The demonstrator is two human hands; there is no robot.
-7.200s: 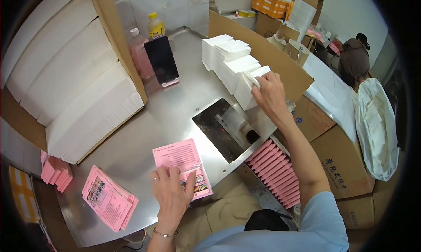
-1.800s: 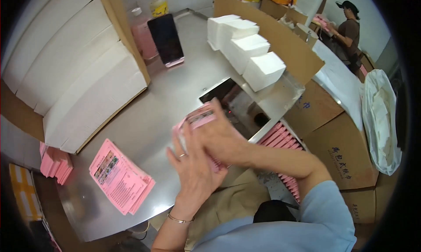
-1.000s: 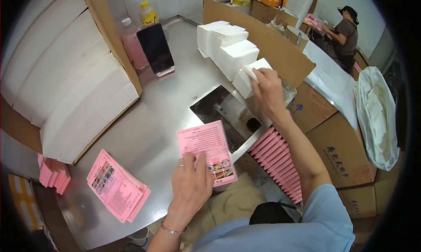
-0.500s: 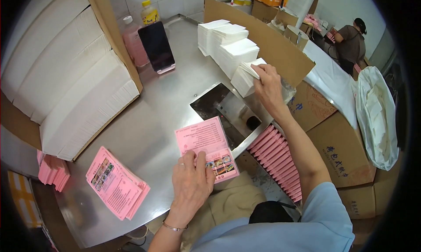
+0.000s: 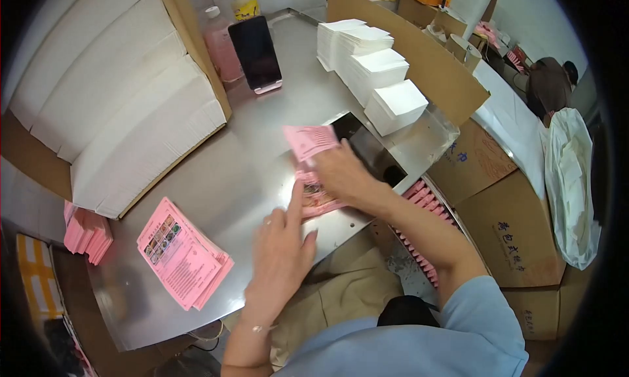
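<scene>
Packet [image 5: 308,141] on table [image 5: 216,180], R hand [image 5: 342,172] over it

Table is smooth, shiny metal w/ soft glare; a glossy dark panel [image 5: 368,145] is set in it, partly hidden by R hand & packet. White stacks [image 5: 396,108], folded paper, blocky & crisp-edged, stand in a row behind it, along a stiff brown cardboard sheet [image 5: 406,46].

Packet: thin, pink, creased, approx. rectangular; printed text on upper flap, small pics on lower part. Lies nr table's front edge, top R by the panel. Slightly blurred.

R grip: at packet's middle, fingertips hidden, can't tell if apart or clamped. L hand [image 5: 278,242]: thumb & index apart, index tip at packet's L edge.

Pink pile [image 5: 183,252] to the L: flat printed sheets, edges a bit uneven. Farther L, a pink bundle [image 5: 88,233] below the carton [image 5: 200,49]. Carton's big, open-sided, full of white paper [image 5: 151,108] in tight, finely ridged rows.

Below table's R edge, pink packs [image 5: 420,231] in a close ribbed line; their holder's mostly hidden. Far R: limp, wrinkled white bag [image 5: 571,187] nr brown boxes [image 5: 508,229]. At back: phone [image 5: 255,52] propped upright, pink btl [image 5: 224,49] & yellow btl [image 5: 246,6] behind.
</scene>
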